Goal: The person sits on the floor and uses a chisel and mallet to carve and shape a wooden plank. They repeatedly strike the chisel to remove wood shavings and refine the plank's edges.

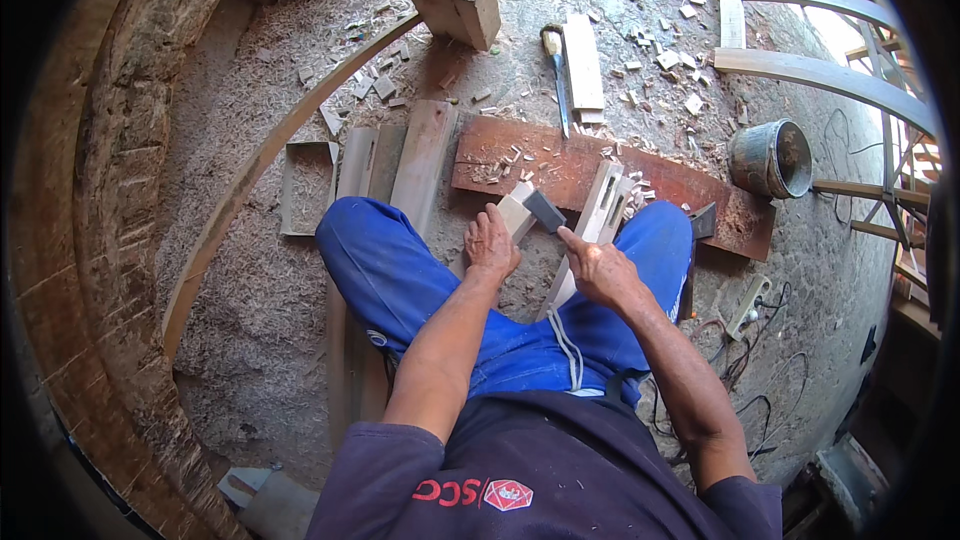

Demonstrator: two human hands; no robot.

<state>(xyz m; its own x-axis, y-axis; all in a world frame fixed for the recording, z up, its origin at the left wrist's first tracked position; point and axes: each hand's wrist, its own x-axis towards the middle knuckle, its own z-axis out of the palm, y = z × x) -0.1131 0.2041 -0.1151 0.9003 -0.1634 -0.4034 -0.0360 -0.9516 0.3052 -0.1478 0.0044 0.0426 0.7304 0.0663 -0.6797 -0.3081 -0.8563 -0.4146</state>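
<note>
My left hand (490,243) is closed around a pale wooden piece (513,212), whose far end rests over a reddish-brown plank (480,145). Against the right side of that piece lies a dark grey, flat rectangular tool (545,210); its exact kind is not clear. My right hand (603,268) grips the tool's near end, with a finger stretched along it. Beside the right hand, a pale wooden bar with slots cut in it (600,208) leans over the plank, between my knees.
Beyond the plank lie a chisel (558,80) and a pale board (584,65). A metal bucket (768,158) stands at the right, above a power strip (745,305) with cables. Curved timber (270,155) arcs along the left. Shavings and offcuts litter the floor.
</note>
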